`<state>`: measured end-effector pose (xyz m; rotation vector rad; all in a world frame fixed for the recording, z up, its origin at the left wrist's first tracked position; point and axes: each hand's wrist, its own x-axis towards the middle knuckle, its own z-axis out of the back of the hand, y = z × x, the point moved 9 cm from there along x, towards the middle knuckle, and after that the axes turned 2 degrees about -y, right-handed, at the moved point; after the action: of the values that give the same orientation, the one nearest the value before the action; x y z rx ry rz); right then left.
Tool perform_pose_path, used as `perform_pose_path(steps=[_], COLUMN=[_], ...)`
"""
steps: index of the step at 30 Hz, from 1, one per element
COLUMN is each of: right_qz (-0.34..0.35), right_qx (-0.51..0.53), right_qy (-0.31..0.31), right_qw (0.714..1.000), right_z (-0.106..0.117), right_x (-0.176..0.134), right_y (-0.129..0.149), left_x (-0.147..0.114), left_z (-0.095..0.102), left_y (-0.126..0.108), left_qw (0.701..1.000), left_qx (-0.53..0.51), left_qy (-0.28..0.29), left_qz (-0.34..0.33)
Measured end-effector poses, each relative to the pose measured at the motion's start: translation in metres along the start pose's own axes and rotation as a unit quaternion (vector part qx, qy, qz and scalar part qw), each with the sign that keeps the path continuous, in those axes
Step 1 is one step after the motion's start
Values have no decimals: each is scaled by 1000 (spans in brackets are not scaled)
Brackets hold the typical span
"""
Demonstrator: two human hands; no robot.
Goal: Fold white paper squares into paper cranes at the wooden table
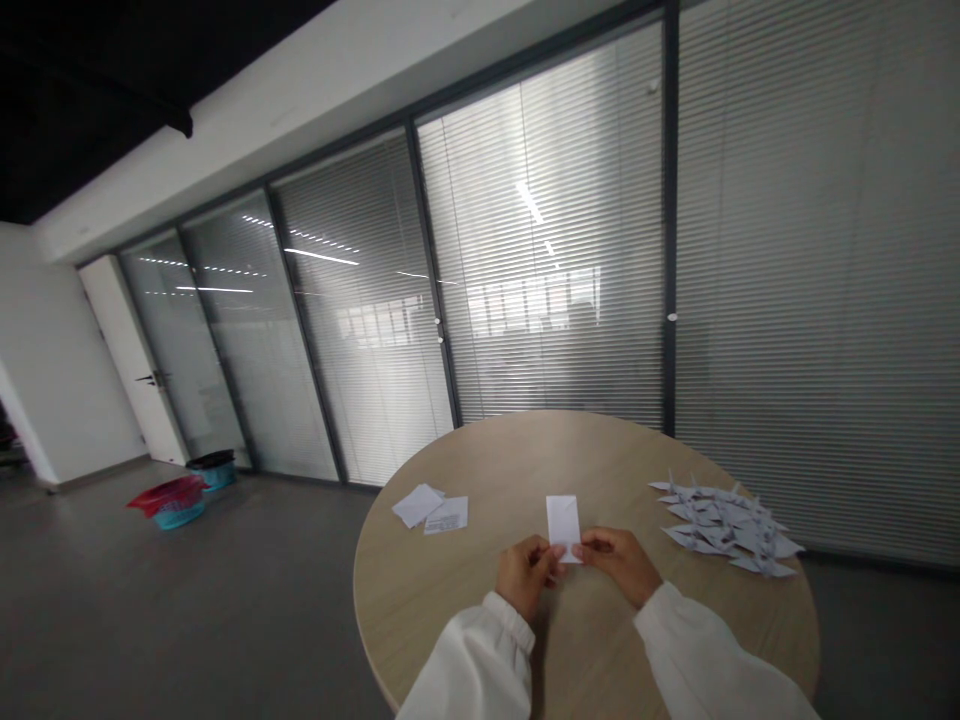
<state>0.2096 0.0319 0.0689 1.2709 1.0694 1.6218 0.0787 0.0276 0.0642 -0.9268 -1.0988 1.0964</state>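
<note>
A small folded white paper (563,522) is held upright-lengthwise between my hands, over the front middle of the round table. My left hand (529,572) pinches its lower left edge with thumb and fingers. At the lower right edge, my right hand (619,560) grips the same paper, the thumb lying near its bottom. A crease shows near the paper's top. On the right side of the table lies a pile of folded paper cranes (724,525). To the left are several loose white sheets (418,504), and a sheet with printed lines (447,515) lies at their front.
The round wooden table (480,460) stands close to a glass partition with blinds (555,250). On the floor at left are a blue bin with a red liner (169,498) and a blue bin with a black liner (214,468). A white door (135,350) is further back.
</note>
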Motion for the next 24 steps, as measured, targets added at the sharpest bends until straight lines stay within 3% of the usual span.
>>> perform_pose_path(steps=[6,12,15,19,24], right_qz=[-2,4,5,-8,-7], right_qx=[8,28,33,35,40], right_qy=[4,-2,-8,-7,-1], right_qw=[1000,1000,999,999,999], right_z=[-1,0,1,0,0], right_x=[1,1,0,0,1], right_y=[-4,-1,2,1,-1], left_x=[-5,1,-1,-5,-4], left_z=[-1,-6,-5,3,3], left_y=[-8,7,6,-8,-5], left_qw=[1000,998,999,994,996], left_qx=[-4,-63,-9,88,72], left_qy=[15,26,32,13,13], left_qz=[-25,10,7,-56,-55])
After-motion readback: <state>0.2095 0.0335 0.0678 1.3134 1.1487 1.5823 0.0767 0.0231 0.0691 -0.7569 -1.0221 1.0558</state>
